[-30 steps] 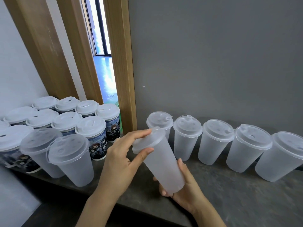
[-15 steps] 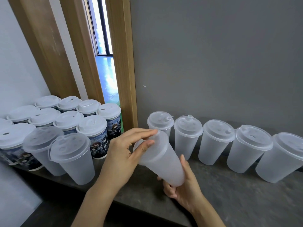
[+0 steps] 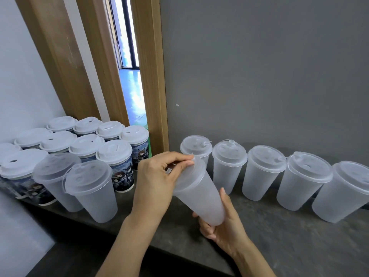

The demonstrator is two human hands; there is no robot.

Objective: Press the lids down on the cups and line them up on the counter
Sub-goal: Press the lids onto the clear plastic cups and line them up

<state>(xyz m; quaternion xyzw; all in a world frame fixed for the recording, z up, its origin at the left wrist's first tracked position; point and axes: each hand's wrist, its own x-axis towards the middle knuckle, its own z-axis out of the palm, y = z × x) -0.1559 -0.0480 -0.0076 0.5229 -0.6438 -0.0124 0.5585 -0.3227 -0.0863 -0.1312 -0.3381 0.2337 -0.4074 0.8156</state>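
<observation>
A frosted cup [image 3: 201, 194] is held tilted above the dark counter [image 3: 279, 232], its mouth leaning up and to the left, its base low near the counter's front edge. The right hand [image 3: 223, 226] cradles the base from beneath, fingers curled round the bottom and thumb laid up along the cup's side. The left hand [image 3: 157, 180] is at the top, fingers and thumb curled over the lid [image 3: 196, 166] and pinching at its rim. The cup looks empty, as far as the cloudy plastic lets me see.

Just behind it, five more frosted lidded cups [image 3: 263, 172] stand in a row along the grey wall [image 3: 259, 76], each close beside the next, running off to the right. None shows any contents through its sides.

To the left of the hands, two frosted cups with lids [image 3: 89, 190] stand near the counter's front edge, one just beside the other. Behind them a cluster of printed cups [image 3: 117, 162] with opaque white lids is packed closely together in rows, reaching back to the wooden door frame [image 3: 147, 76]. What is in those, I cannot tell.
</observation>
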